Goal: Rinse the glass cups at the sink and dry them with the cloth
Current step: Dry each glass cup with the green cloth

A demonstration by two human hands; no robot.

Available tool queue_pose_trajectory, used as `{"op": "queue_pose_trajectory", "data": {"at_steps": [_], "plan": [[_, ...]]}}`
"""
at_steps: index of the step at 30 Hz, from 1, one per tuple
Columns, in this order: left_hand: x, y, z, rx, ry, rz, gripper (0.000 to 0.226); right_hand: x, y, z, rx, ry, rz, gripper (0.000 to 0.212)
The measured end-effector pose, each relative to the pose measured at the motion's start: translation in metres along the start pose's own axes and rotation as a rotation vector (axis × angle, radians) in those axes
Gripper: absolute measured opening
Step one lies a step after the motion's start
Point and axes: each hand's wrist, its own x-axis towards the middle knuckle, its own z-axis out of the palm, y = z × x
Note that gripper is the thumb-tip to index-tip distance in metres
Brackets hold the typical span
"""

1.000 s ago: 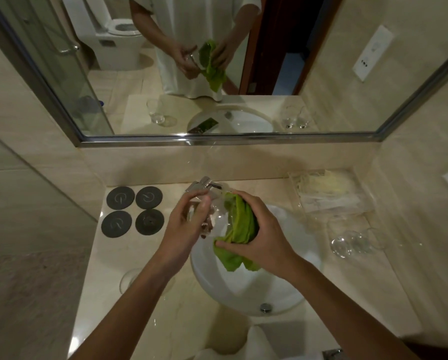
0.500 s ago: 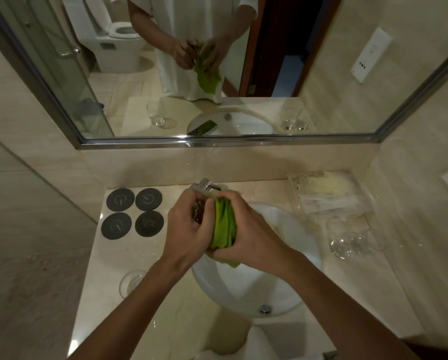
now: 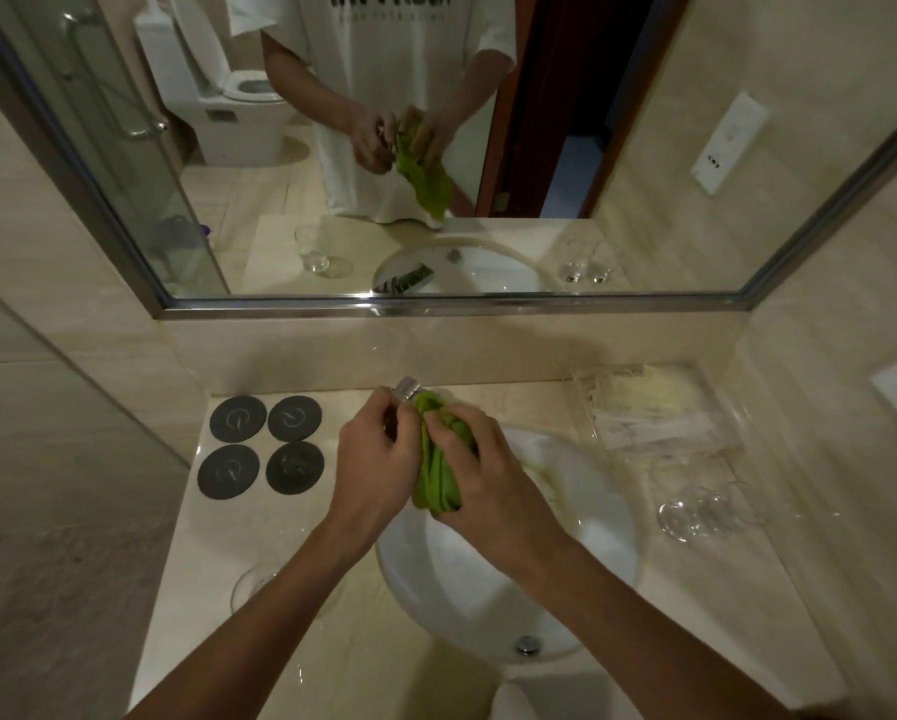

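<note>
Nearest us, one glass (image 3: 280,589) stands at the counter's (image 3: 192,615) front-left edge, left of the sink (image 3: 566,558). Over the basin both hands have closed together since a second ago — the cloth (image 3: 438,472), then hanging loose, is now bunched between them, so we judge drying is under way. Left hand (image 3: 379,465) curls round something mostly hidden, likely a cup; we cannot tell. Right hand (image 3: 480,470) grips the cloth, fingers pressed in. Farther right, two glasses (image 3: 706,509) sit near the counter's right edge — untouched.
</note>
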Motion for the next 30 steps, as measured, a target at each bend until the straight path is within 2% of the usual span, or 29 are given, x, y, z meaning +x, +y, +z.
{"op": "queue_pose_trajectory", "data": {"at_steps": [2, 6, 7, 9, 12, 14, 16, 19, 23, 25, 27, 30], "plan": [[0.0, 0.002, 0.002, 0.035, 0.026, -0.011, 0.031, 0.002, -0.002, 0.0, -0.108, 0.015, -0.017, 0.098], [0.001, 0.001, -0.002, 0.042, 0.042, -0.019, 0.032, 0.018, -0.01, -0.014, 0.163, -0.214, 0.235, 0.091], [0.002, 0.001, -0.004, 0.052, 0.033, 0.024, 0.03, 0.024, -0.006, -0.019, 0.286, -0.278, 0.305, 0.088], [0.002, 0.003, -0.007, 0.092, -0.005, 0.167, 0.022, 0.034, 0.003, -0.028, 0.684, -0.432, 0.442, 0.086], [0.004, 0.004, -0.011, 0.084, -0.078, 0.302, 0.016, 0.033, 0.016, -0.033, 1.245, -0.605, 0.558, 0.085], [0.004, 0.003, -0.012, 0.029, -0.092, 0.285, 0.017, 0.028, 0.016, -0.03, 1.431, -0.609, 0.615, 0.078], [0.006, -0.001, -0.012, -0.017, -0.055, 0.204, 0.02, 0.022, 0.011, -0.021, 1.507, -0.535, 0.653, 0.078], [0.01, -0.012, -0.009, -0.082, 0.021, 0.006, 0.026, 0.014, 0.0, -0.005, 1.367, -0.302, 0.614, 0.08], [0.007, -0.019, -0.002, -0.191, 0.088, -0.208, 0.03, 0.011, -0.004, 0.009, 0.7, -0.081, 0.213, 0.088], [0.002, -0.014, 0.0, -0.138, 0.149, -0.133, 0.03, 0.013, 0.0, 0.014, 0.344, -0.009, 0.031, 0.092], [-0.001, -0.009, -0.001, -0.08, 0.185, 0.009, 0.024, 0.017, 0.002, 0.013, 0.102, 0.026, -0.054, 0.096], [-0.001, -0.006, -0.003, -0.01, 0.189, 0.146, 0.021, 0.026, -0.002, 0.0, 0.106, -0.069, 0.006, 0.097]]}}
